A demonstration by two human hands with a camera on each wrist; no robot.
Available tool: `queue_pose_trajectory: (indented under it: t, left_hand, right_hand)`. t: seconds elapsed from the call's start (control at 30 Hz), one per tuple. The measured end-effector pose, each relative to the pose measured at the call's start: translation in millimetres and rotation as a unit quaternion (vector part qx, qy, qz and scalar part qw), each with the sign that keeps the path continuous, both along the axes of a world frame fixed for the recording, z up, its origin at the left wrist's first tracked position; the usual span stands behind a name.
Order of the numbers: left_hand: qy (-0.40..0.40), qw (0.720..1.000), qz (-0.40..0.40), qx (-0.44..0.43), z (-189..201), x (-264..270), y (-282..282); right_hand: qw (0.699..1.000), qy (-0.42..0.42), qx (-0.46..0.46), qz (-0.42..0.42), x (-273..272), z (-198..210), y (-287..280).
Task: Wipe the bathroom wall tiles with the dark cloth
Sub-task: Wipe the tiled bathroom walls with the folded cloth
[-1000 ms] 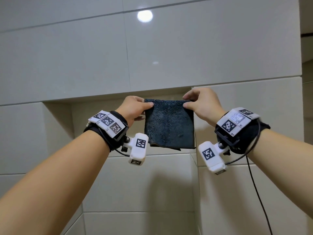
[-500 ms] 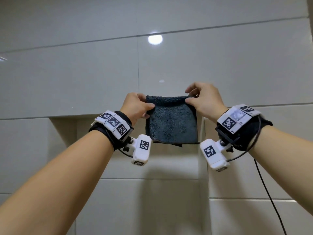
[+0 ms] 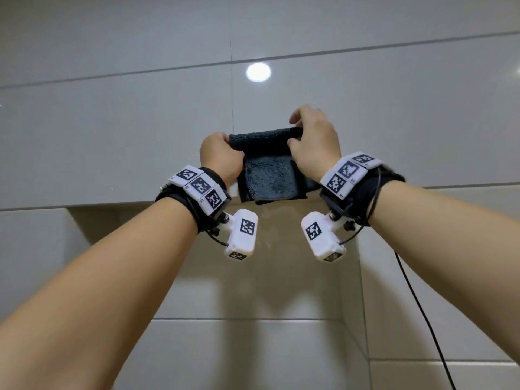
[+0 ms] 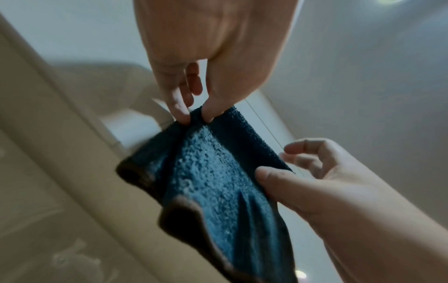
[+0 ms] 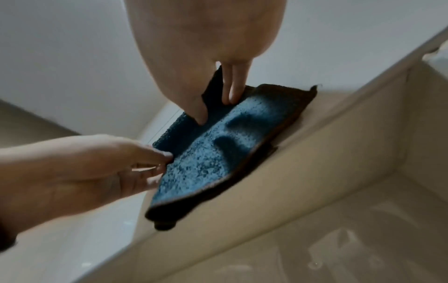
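The dark cloth [image 3: 267, 175] hangs folded between both hands, in front of the glossy pale wall tiles [image 3: 140, 122]. My left hand [image 3: 221, 156] pinches its upper left corner between thumb and fingertips; the left wrist view shows that pinch on the cloth [image 4: 213, 172]. My right hand [image 3: 312, 142] grips the upper right edge with the thumb on the near face, and the right wrist view shows thumb and fingers pressed into the cloth [image 5: 218, 145]. The cloth's top is folded over toward the wall. Whether the cloth touches the tile I cannot tell.
A recessed niche [image 3: 253, 277] opens in the wall just below the hands, its top edge [image 3: 112, 205] level with my wrists. A ceiling light reflects as a bright spot [image 3: 258, 71] on the tile above. A black cable [image 3: 422, 319] hangs from my right wrist.
Both hands have risen with the cloth from in front of the niche to the tile above it. The hands came closer together and the cloth's top folded over.
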State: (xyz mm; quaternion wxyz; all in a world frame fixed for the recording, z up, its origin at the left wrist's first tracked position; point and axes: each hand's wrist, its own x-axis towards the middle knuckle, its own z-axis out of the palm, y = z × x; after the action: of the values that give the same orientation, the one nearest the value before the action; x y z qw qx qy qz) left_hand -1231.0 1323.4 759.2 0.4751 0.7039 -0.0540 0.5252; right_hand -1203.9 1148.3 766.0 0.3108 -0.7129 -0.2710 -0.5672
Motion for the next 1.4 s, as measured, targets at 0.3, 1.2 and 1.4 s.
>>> queue_pose_trajectory:
  t: [0.3, 1.2, 1.4]
  left_hand:
    - [-0.01, 0.97, 0.188, 0.157, -17, -5, -9]
    - [0.071, 0.798, 0.362, 0.477, -34, 25, 11]
    - [0.072, 0.813, 0.359, 0.453, 1, 29, 10]
  right_hand:
    - [0.978, -0.037, -0.186, -0.087, 5, -37, 11]
    - [0.918, -0.045, -0.281, -0.277, 36, -30, 24]
    - [0.926, -0.045, -0.272, -0.259, 43, 10, 26]
